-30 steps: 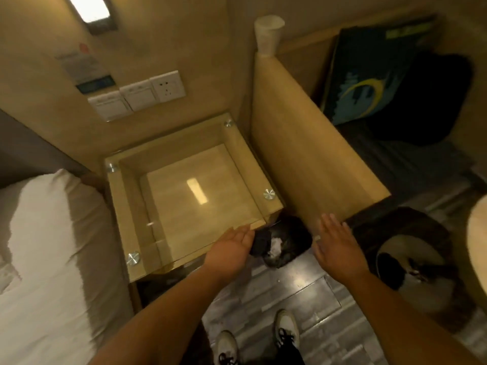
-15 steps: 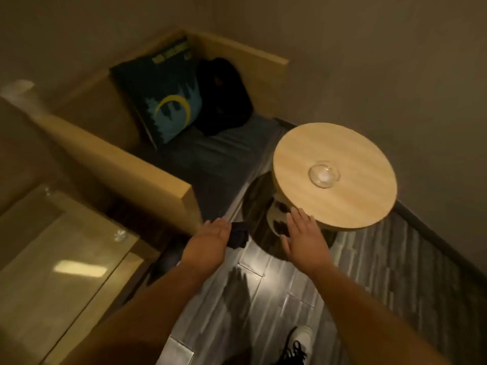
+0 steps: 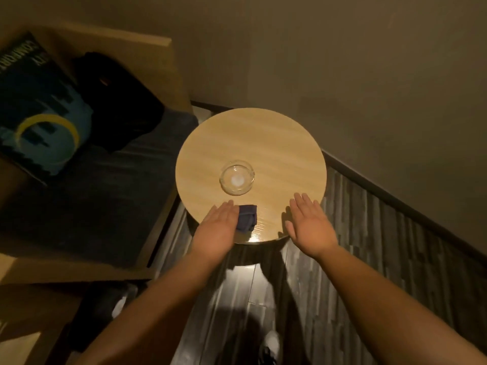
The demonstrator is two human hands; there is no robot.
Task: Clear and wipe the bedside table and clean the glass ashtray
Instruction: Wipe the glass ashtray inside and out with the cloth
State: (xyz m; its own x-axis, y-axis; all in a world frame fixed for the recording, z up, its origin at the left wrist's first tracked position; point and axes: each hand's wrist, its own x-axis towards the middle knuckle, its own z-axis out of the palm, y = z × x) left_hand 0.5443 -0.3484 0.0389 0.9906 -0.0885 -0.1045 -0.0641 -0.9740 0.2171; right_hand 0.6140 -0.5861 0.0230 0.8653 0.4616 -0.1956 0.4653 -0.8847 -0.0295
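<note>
A clear glass ashtray [image 3: 237, 180] stands near the middle of a round wooden table [image 3: 266, 143]. My left hand [image 3: 217, 229] holds a folded dark blue cloth [image 3: 247, 220] over the table's near edge, just below the ashtray. Over the near right edge hovers my right hand [image 3: 311, 227], fingers spread and flat, holding nothing.
A wooden bench with a dark seat pad [image 3: 87, 196] stands to the left, carrying a blue cushion [image 3: 39, 122] and a black bag [image 3: 118, 101]. A wall [image 3: 342, 61] closes in behind and to the right. Grey plank floor [image 3: 342, 259] lies below; my shoe [image 3: 271, 343] shows at the bottom.
The view swung right, away from the glass-topped bedside table to the round table. Both hands moved forward over its near edge, the left still carrying the cloth.
</note>
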